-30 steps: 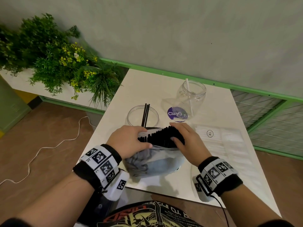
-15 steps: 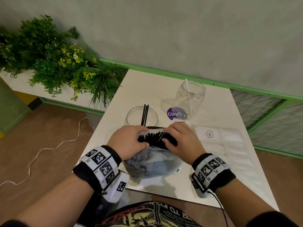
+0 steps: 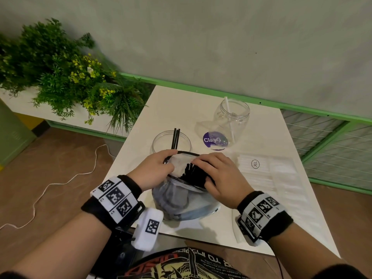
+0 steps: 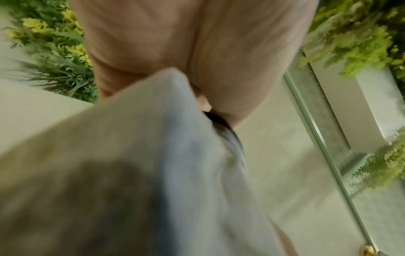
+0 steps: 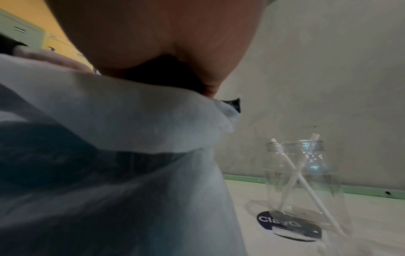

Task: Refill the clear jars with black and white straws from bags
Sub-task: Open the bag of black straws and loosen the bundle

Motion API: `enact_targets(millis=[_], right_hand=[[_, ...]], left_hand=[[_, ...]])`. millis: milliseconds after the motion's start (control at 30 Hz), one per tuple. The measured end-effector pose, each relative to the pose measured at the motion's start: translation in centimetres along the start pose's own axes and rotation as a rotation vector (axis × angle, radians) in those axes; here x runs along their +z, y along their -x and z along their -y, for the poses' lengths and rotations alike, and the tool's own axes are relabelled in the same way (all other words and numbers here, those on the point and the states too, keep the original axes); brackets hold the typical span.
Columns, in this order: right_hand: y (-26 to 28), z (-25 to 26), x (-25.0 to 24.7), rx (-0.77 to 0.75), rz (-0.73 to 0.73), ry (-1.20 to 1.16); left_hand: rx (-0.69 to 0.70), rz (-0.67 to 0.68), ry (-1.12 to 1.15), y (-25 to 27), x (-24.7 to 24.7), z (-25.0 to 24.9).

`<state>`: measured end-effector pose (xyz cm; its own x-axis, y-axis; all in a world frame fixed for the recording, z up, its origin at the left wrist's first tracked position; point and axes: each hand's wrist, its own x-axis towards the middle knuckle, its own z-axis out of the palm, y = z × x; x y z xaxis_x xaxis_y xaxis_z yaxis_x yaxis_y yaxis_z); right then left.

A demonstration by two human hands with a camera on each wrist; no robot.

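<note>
Head view: right hand (image 3: 221, 178) grip encloses black straws (image 3: 193, 174) inside bag (image 3: 181, 200)

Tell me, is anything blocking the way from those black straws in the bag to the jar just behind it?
Nothing visible does. The right hand grips the black straws at the bag's mouth; the open jar stands directly behind.

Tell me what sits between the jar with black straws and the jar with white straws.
In the head view, only bare white table separates the black-straw jar from the white-straw jar; the purple sticker lies by the latter's base.
</note>
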<state>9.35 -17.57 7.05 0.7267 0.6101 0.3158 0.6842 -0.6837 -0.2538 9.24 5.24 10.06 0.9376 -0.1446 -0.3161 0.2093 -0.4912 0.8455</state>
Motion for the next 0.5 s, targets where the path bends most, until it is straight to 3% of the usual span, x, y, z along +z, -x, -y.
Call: enact_targets(millis=[200, 400, 500], right_hand=[[-0.6, 0.8, 0.4, -0.046, 0.058, -0.054], [-1.2, 1.0, 2.0, -0.066, -0.097, 0.035], [-1.0, 0.8, 2.2, -0.050, -0.177, 0.076]], left_hand=[[0.032, 0.029, 0.023, -0.4, 0.6, 0.1], [0.042, 0.066, 0.011, 0.0, 0.6, 0.0], [0.062, 0.018, -0.092, 0.8, -0.3, 0.1]])
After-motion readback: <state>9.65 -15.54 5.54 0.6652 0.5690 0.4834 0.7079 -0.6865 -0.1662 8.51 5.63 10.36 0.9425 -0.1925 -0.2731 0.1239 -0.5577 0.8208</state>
